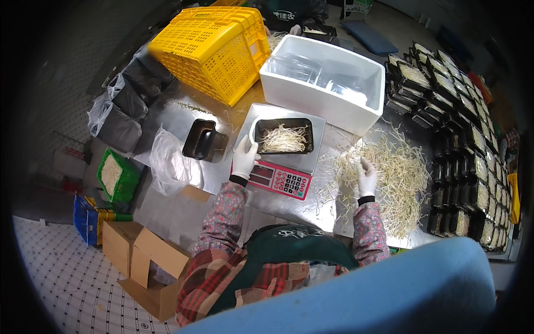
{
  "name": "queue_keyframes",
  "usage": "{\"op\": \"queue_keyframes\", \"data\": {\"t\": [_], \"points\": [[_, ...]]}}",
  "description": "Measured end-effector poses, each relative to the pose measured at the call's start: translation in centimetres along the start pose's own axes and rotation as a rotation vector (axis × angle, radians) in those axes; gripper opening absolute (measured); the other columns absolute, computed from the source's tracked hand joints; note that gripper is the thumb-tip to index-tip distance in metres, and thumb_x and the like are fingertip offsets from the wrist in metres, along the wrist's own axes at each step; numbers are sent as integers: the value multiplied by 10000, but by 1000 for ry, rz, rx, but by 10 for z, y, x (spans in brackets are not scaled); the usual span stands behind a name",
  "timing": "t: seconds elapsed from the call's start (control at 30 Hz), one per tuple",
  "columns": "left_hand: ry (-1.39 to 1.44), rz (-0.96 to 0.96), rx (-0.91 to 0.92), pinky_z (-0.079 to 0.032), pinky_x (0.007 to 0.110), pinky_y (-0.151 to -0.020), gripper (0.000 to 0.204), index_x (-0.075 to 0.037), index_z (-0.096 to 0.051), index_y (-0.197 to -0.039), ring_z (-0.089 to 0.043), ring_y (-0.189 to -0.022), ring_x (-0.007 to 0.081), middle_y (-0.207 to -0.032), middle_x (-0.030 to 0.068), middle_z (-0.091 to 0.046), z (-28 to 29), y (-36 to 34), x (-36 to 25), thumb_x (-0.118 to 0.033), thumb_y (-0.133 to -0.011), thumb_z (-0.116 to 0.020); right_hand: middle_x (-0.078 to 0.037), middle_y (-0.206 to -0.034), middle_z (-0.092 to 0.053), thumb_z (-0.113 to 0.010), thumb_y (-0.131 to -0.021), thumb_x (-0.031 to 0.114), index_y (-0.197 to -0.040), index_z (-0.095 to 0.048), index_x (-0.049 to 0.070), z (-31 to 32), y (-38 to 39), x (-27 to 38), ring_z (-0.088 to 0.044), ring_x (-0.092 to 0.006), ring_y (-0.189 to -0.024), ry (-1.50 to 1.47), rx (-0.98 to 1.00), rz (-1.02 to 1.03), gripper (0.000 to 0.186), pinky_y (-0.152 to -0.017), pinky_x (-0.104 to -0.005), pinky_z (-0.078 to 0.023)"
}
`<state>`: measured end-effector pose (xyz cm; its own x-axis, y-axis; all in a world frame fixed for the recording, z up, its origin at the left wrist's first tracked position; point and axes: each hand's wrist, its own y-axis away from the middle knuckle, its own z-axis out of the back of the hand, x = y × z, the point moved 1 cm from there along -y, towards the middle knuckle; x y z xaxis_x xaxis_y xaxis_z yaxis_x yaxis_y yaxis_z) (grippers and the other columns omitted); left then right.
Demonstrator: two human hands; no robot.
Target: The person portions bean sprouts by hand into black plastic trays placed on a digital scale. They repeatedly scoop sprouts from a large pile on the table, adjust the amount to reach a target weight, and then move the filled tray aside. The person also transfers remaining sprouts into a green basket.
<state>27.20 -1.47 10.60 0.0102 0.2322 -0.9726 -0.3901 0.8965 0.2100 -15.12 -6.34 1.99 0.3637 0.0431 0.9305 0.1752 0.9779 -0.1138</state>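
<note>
A black plastic tray (307, 149) of pale bean sprouts (283, 138) sits on the steel plate of a weighing scale (318, 129) with a red keypad panel. My left hand (245, 158), in a white glove, is at the tray's near left corner, thumb and fingers apart, and seems to touch its rim. Off to the right lies a large loose heap of sprouts (397, 183) on the metal table. My right hand (366, 178), also gloved in white, is over the heap's left edge with its fingers stretched out; I see nothing held in it.
A white foam box (317, 103) with clear plastic lids and a yellow crate (222, 55) stand behind the scale. Left are black trays (199, 139) and a clear plastic bag (169, 161). Filled packs (445, 89) are stacked at right. An opened cardboard box (119, 245) stands lower left.
</note>
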Motion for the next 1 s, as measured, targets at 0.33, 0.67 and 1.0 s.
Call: {"op": "queue_keyframes", "data": {"t": [0.33,0.67,1.0], "points": [[-427,-696,-116,-479,350,-968,230,1,-679,-1118,-625,-1082,268,-1124,135,-672,-9,77,-35,6,-895,-623,-83,-1592,-293,-532,-938,497,-1456,-444,313,-46,35,-28,-182,-333,-1492,1004,379,511,557,-1172,-618,-93],[-208,-654,179,-492,333,-932,207,-1,-690,-1078,-641,-1038,238,-1087,125,-686,-89,97,-48,23,-881,-629,-129,-1583,-286,-631,-885,460,-1438,-458,244,-24,-7,5,-210,-337,-1478,877,164,150,619,-1193,-573,-61],[-227,-618,544,-480,341,-969,315,-36,-679,-1132,-625,-1103,260,-1159,123,-674,-167,108,-23,-11,-818,-684,-24,-1473,-456,-544,-931,425,-1333,-558,270,-2,-61,-55,-285,-300,-1445,1021,254,313,431,-1165,-628,-110]]}}
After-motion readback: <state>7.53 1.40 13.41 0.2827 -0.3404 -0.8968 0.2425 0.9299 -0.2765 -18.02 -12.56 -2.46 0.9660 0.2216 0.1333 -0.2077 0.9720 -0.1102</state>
